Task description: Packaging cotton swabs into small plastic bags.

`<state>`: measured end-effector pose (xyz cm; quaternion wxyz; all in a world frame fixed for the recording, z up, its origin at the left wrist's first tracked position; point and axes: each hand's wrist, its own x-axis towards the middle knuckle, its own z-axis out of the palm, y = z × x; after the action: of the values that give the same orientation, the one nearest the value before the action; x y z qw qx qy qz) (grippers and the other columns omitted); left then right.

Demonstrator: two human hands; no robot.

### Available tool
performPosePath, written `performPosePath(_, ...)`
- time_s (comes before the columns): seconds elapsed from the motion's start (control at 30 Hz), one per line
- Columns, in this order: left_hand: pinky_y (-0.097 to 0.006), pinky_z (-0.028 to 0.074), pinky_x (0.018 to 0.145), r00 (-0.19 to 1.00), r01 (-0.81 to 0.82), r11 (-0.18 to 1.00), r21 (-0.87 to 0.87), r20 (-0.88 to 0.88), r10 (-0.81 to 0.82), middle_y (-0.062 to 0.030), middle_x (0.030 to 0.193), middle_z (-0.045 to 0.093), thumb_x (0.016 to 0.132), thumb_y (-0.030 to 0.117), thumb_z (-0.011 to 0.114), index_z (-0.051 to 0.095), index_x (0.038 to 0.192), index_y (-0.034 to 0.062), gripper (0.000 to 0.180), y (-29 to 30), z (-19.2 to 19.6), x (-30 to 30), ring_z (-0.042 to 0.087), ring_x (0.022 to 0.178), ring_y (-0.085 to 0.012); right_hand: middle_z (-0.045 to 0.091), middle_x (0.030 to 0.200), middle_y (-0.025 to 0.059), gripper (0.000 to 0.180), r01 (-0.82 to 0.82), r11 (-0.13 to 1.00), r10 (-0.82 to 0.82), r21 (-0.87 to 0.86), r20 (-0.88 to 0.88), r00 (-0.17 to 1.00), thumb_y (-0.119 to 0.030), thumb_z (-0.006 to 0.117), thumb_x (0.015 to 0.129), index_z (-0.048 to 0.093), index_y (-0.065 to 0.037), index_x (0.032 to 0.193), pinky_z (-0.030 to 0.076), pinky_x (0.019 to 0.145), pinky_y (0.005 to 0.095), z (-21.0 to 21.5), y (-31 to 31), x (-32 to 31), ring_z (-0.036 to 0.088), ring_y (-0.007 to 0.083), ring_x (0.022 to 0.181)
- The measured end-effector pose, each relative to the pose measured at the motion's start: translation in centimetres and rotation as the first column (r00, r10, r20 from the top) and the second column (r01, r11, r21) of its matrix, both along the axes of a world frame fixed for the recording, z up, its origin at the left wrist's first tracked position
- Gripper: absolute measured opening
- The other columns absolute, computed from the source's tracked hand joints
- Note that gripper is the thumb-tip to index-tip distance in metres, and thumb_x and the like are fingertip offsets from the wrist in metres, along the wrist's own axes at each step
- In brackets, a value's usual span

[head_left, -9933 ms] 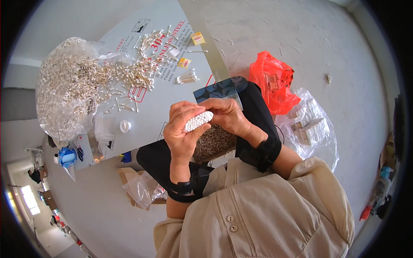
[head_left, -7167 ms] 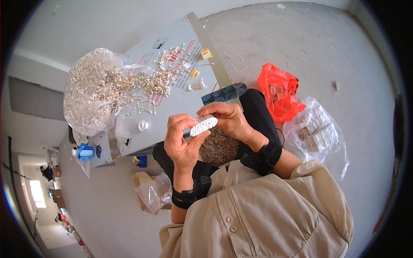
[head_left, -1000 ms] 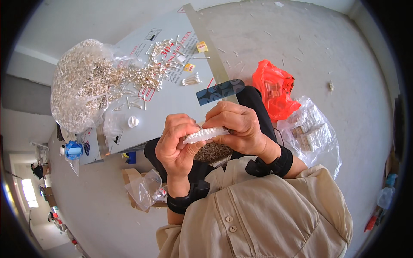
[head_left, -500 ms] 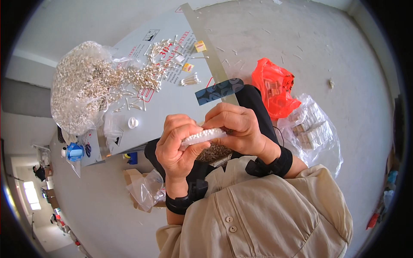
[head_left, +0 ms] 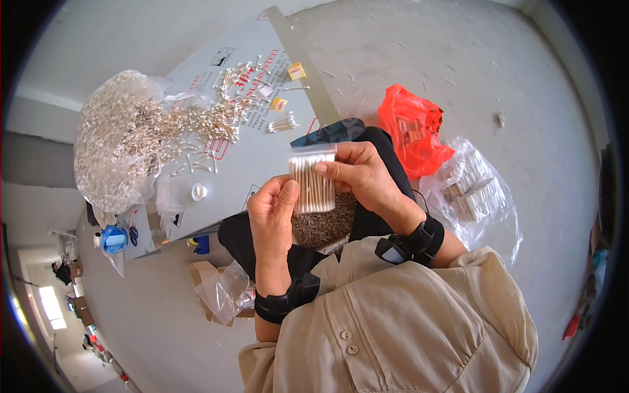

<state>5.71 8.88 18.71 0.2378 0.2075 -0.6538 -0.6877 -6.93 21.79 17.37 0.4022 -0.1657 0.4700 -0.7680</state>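
Between my hands, above my lap, is a small clear bag of cotton swabs [head_left: 314, 188], its face turned up so the swabs show side by side. My left hand [head_left: 272, 209] pinches the bag's left edge between thumb and fingers. At its upper right, my right hand [head_left: 359, 173] grips the bag with the thumb on the front; the fingers behind are partly hidden. Farther off, a large bag of loose cotton swabs [head_left: 121, 141] spills a pile of swabs [head_left: 213, 121] over the metal-sheet table [head_left: 196, 226]. A little group of swabs [head_left: 283, 123] lies separately near the table's right edge.
Two small yellow boxes [head_left: 297, 71] and a white round container [head_left: 199, 191] sit on the table. On the floor to the right are a red plastic bag [head_left: 413, 137] and a clear bag of packed bundles [head_left: 475, 190]. An open cardboard box [head_left: 203, 275] stands below the table.
The bag of swabs has turned from edge-on to face-up, showing the stems. My right hand has shifted to its upper right corner, my left hand to its left edge.
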Motion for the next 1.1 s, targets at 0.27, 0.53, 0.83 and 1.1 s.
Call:
performPosePath(0.27,-0.022,0.051,0.052,0.987,0.123,0.981,0.151,0.085,-0.137,-0.009,0.08,0.068,0.086,0.013,0.073,0.063,0.097,-0.0055,0.024,1.8,-0.5,-0.7,0.065,0.063,-0.0122,0.062,0.07,0.0005,0.02,0.076,0.997,-0.075,-0.017,0.047,0.996,-0.017,0.073,0.085,0.067,0.001,0.092,0.042,0.052,0.0209,-1.4,0.5,-1.1,0.053,0.0053,0.058)
performPosePath(0.53,-0.022,0.048,0.051,0.954,0.207,0.976,0.066,0.205,-0.217,-0.0086,0.078,0.068,0.085,0.014,0.072,0.064,0.093,-0.0028,0.02,2.3,-0.8,-1.2,0.064,0.061,-0.0127,0.065,0.078,-0.0011,0.022,0.108,0.994,-0.11,-0.022,-0.252,0.961,-0.016,0.074,0.084,0.069,0.002,0.096,0.044,0.062,0.0231,-1.1,1.1,-2.3,0.056,0.0056,0.069)
performPosePath(0.83,-0.019,0.046,0.053,0.982,0.134,0.991,0.018,0.133,-0.136,-0.0053,0.074,0.067,0.088,0.014,0.071,0.064,0.089,-0.0042,0.019,2.4,-1.8,-2.0,0.058,0.058,-0.0072,0.064,0.074,-0.0015,0.016,0.148,0.988,-0.15,-0.034,-0.072,0.986,-0.016,0.074,0.085,0.069,-0.001,0.084,0.044,0.062,0.0222,-2.8,0.9,-2.5,0.056,0.0047,0.067)
performPosePath(1.1,-0.024,0.048,0.055,0.977,0.057,0.988,-0.144,0.213,-0.025,-0.0046,0.073,0.065,0.095,0.018,0.061,0.065,0.098,-0.0063,0.025,2.1,-2.8,-2.7,0.059,0.058,-0.0098,0.062,0.074,-0.0026,0.017,0.166,0.984,-0.172,-0.058,-0.113,0.979,-0.016,0.071,0.088,0.067,0.001,0.087,0.045,0.062,0.0217,-3.4,1.0,-2.6,0.056,0.0033,0.072)
